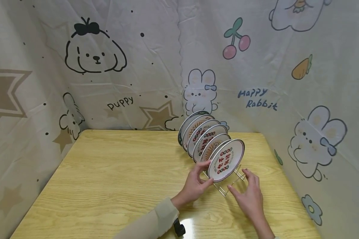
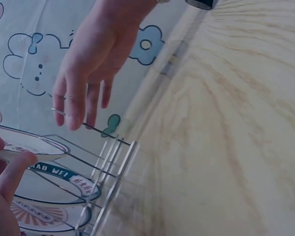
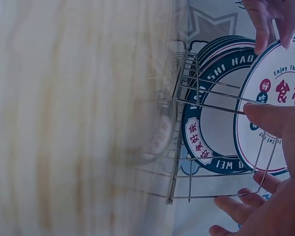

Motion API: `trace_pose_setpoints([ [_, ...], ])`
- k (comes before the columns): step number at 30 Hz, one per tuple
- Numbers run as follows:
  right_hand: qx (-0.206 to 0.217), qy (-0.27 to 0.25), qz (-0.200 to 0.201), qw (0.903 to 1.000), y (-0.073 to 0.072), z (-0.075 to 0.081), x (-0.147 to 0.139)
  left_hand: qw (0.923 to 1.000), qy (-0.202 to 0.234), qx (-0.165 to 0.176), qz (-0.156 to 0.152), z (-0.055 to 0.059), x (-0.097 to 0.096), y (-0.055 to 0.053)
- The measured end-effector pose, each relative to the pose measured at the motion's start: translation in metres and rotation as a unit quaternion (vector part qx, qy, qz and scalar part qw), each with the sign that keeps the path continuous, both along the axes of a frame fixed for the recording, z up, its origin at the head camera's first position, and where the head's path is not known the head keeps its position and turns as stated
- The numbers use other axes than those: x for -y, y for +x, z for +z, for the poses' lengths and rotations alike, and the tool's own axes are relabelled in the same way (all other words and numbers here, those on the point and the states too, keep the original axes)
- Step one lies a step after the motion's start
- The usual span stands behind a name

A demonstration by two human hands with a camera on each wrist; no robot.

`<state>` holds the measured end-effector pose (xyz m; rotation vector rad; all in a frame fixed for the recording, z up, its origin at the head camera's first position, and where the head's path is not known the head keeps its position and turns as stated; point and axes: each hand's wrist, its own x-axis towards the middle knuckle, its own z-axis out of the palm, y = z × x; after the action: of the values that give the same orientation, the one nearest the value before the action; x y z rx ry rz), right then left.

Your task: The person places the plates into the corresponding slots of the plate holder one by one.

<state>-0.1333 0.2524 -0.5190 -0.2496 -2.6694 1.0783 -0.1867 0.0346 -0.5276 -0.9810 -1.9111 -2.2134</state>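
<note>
In the head view my left hand (image 1: 195, 182) pinches the left rim of the front plate (image 1: 231, 159), white with red characters and a dark edge. This plate leans at the near end of a wire plate rack (image 1: 220, 190). Several more round plates (image 1: 209, 143) stand tilted in a row behind it. My right hand (image 1: 252, 196) is at the rack's near end, thumb at one corner and fingers at the other, holding the wire frame. In the right wrist view the thumb (image 3: 265, 115) lies by a wire in front of the plate's edge.
The rack stands on a wood-grain table (image 1: 116, 172), toward its right side. A patterned cloth (image 1: 155, 59) with cartoon animals hangs behind the table and along both sides. A small black device (image 1: 179, 228) sits by the left sleeve.
</note>
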Motion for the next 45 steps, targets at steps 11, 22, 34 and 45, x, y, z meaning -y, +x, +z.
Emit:
trace_pose_setpoints([
  [11, -0.011, 0.000, -0.002, 0.9999, -0.001, -0.001, 0.002, 1.0000, 0.001, -0.004, 0.003, -0.012, -0.003, 0.003],
  [22, -0.005, 0.000, 0.000, 1.0000, -0.002, -0.003, 0.001, 0.9997, -0.011, 0.004, 0.020, -0.019, -0.007, 0.004],
  [34, -0.009, 0.002, 0.001, 1.0000, -0.002, -0.003, 0.001, 0.9989, -0.030, 0.008, 0.035, -0.021, -0.008, 0.006],
  [45, -0.006, 0.002, 0.005, 1.0000, -0.003, -0.004, 0.000, 0.9985, -0.033, 0.022, 0.039, -0.024, -0.010, 0.007],
])
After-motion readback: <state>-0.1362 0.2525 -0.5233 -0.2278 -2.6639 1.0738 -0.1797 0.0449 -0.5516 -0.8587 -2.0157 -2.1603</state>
